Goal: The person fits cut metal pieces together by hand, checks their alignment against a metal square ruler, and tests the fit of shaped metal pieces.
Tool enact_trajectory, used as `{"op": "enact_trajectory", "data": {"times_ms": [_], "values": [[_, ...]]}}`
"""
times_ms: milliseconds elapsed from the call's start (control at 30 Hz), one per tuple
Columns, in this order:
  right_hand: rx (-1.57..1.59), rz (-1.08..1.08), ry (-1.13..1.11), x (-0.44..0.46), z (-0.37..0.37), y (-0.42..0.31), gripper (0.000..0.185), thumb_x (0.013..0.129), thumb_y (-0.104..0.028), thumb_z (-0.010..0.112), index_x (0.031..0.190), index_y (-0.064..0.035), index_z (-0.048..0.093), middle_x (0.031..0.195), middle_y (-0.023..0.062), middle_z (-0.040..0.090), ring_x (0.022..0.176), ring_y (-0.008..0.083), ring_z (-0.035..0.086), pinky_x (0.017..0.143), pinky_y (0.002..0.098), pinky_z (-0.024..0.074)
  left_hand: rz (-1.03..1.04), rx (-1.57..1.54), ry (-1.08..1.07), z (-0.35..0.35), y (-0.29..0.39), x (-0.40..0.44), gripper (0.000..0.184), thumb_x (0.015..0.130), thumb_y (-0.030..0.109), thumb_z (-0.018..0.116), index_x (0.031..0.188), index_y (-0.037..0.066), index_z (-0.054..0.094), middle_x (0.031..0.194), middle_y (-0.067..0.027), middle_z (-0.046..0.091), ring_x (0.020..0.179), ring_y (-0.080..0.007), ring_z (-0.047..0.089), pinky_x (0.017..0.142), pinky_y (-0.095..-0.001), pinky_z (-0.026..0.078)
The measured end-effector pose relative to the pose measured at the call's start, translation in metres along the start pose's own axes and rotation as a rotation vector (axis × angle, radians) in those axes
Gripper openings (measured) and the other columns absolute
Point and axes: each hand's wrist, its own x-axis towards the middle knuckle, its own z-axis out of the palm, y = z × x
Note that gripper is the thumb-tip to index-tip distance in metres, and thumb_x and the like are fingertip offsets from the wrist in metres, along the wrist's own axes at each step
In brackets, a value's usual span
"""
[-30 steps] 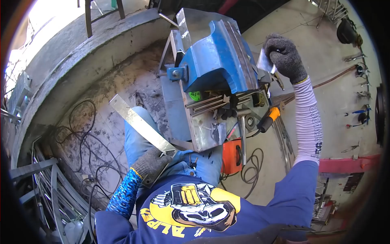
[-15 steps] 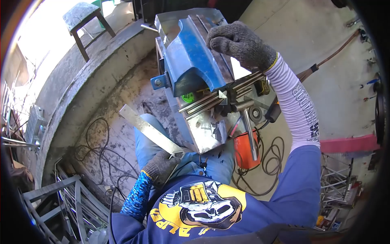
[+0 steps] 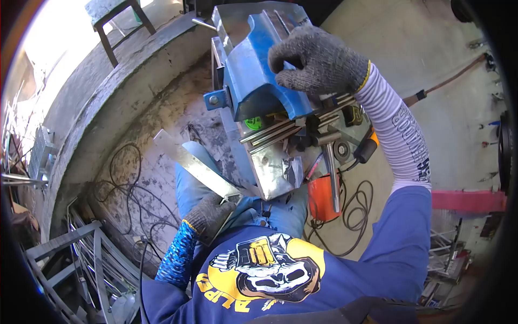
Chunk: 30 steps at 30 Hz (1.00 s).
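My left hand [image 3: 209,217], in a dark grey knit glove, is closed on a metal square [image 3: 197,168] near its corner. The long flat blade slants up and left above my thigh; a shorter leg runs down beside my palm. My right hand [image 3: 322,60], gloved alike, is above the blue bench vise [image 3: 251,67]. Its fingers are bent, with a gap between thumb and forefinger, and nothing shows in them. Whether it touches the vise I cannot tell. Several metal rods [image 3: 276,135] lie in front of the vise, near its steel handle [image 3: 331,175].
An orange-red box [image 3: 322,202] and coiled black cable [image 3: 359,218] are on the floor at right. A power tool [image 3: 368,148] lies beside the vise. At lower left stands a metal frame [image 3: 62,251] with steel scraps. A low concrete wall [image 3: 102,108] curves along the left.
My right hand has moved slightly down over the vise, and its fingers have parted from the thumb. A bright triangular patch below it no longer shows. My left hand keeps the square, nearly still.
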Motion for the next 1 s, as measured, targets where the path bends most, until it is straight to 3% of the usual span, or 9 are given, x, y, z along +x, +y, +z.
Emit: {"op": "enact_trajectory", "data": {"times_ms": [100,167,233,367,467,633,700,767,1000], "values": [[0.222,-0.078,0.323,-0.014,-0.004,0.012,0.023,0.09,-0.025,0.074,0.105,-0.0072,0.075,0.083,0.0073,0.072,0.076,0.022,0.068,0.077,0.0417,0.0568,-0.158,0.099,-0.023,-0.002,0.02,-0.006,0.047,0.097,0.029,0.061,0.137,0.003,0.064,0.132,-0.0224,0.069,0.127,-0.035,0.062,0.108,-0.0409,0.047],[0.687,0.074,0.576,-0.057,-0.009,0.004,0.018,0.085,-0.009,0.073,0.099,0.0005,0.071,0.089,0.0005,0.069,0.085,0.0078,0.062,0.078,0.0255,0.0507,0.044,0.029,0.053,0.01,-0.013,0.002,0.044,0.098,0.029,0.06,0.132,0.002,0.066,0.126,-0.0236,0.071,0.122,-0.0358,0.065,0.106,-0.0413,0.048],[0.387,0.006,0.998,-0.109,0.022,0.013,0.035,0.094,-0.036,0.071,0.109,-0.0047,0.072,0.07,-0.0009,0.059,0.074,0.0125,0.059,0.079,0.0363,0.0501,0.184,-0.007,0.176,0.016,-0.008,-0.01,0.042,0.098,0.027,0.062,0.13,0.0,0.068,0.123,-0.0224,0.072,0.117,-0.035,0.068,0.103,-0.0419,0.05],[1.248,-0.335,1.138,-0.209,0.113,-0.021,0.035,0.101,-0.04,0.061,0.084,-0.0097,0.057,0.059,-0.0066,0.039,0.057,0.0085,0.037,0.086,0.0359,0.0426,0.069,-0.015,0.055,0.008,-0.023,-0.012,0.041,0.097,0.025,0.064,0.13,0.0,0.068,0.12,-0.02,0.073,0.113,-0.0299,0.069,0.1,-0.0408,0.051],[1.866,-0.014,1.532,-0.251,0.242,-0.078,0.03,0.1,-0.035,0.061,0.086,-0.0101,0.052,0.056,-0.0023,0.042,0.052,0.0134,0.041,0.082,0.0393,0.0419,0.052,-0.049,0.048,-0.004,-0.01,-0.036,0.039,0.096,0.022,0.067,0.127,-0.001,0.069,0.112,-0.0165,0.076,0.105,-0.02,0.069,0.093,-0.0374,0.053],[2.049,-0.231,1.349,-0.271,0.336,-0.144,0.031,0.104,-0.03,0.055,0.108,-0.0011,0.065,0.055,-0.0002,0.041,0.056,0.0137,0.047,0.099,0.0448,0.0466,0.014,0.348,0.187,0.009,-0.034,-0.068,0.039,0.094,0.032,0.068,0.118,0.001,0.07,0.101,-0.0216,0.076,0.094,-0.0332,0.074,0.083,-0.0449,0.055],[2.095,-0.425,1.54,-0.28,0.336,-0.148,0.059,0.102,-0.045,0.057,0.146,-0.0056,0.055,0.104,0.0109,0.066,0.11,0.0234,0.063,0.115,0.0577,0.0407,-0.011,0.53,0.197,0.021,-0.035,-0.085,0.039,0.093,0.034,0.069,0.115,0.002,0.07,0.101,-0.0231,0.075,0.095,-0.0385,0.074,0.082,-0.0475,0.055],[2.124,-0.202,1.591,-0.277,0.315,-0.165,0.073,0.099,-0.054,0.057,0.156,-0.0111,0.045,0.143,0.0194,0.057,0.14,0.0378,0.049,0.117,0.0664,0.0362,-0.038,0.551,0.194,0.026,-0.027,-0.098,0.038,0.091,0.036,0.071,0.11,0.002,0.07,0.101,-0.0236,0.074,0.099,-0.0433,0.071,0.082,-0.0503,0.055],[2.794,-0.512,1.097,-0.261,0.415,-0.209,0.083,0.098,-0.052,0.065,0.16,-0.0075,0.032,0.151,0.0326,0.045,0.131,0.0509,0.055,0.096,0.0587,0.0575,0.022,0.811,0.243,0.041,-0.021,-0.105,0.044,0.089,0.046,0.073,0.103,0.005,0.072,0.089,-0.0225,0.073,0.088,-0.0422,0.072,0.078,-0.0506,0.055]]}}
